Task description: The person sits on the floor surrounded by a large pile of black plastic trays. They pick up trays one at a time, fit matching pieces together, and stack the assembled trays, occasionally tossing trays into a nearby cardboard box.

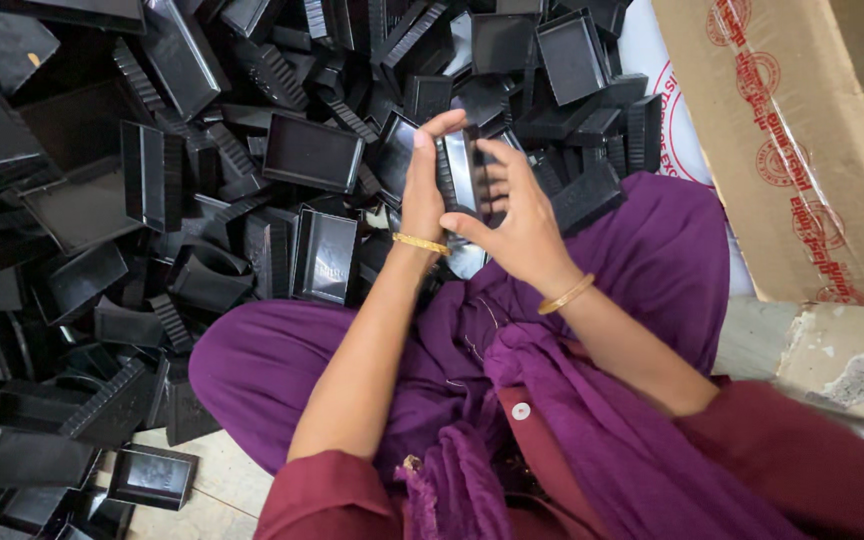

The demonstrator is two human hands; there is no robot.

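Our left hand (422,185) is curled closed around the left side of a black plastic part (462,170), thumb bent over its top, while our right hand (517,215) clasps it from the right with fingers spread across its face, so both hands hold the one piece up above our lap. Going from the biggest thing down: the heap of black plastic housings (152,200) covers the floor to our left and ahead, a loose jumble of shallow rectangular shells with glossy flat faces and ribbed edges. At the right stands a brown cardboard box (802,150), matte and taped. Our purple garment (632,260) drapes soft and folded over the knees. The part in hand looks small, hollow and thin-walled; we judge it light and stiff, with smooth shiny faces that may slip, so the ribbed edges seem the surer place to pinch it. It appears hard rather than brittle, though thin walls could crack if squeezed. Smallest are the gold bangles, one on the left wrist (420,243) and one on the right (565,294).
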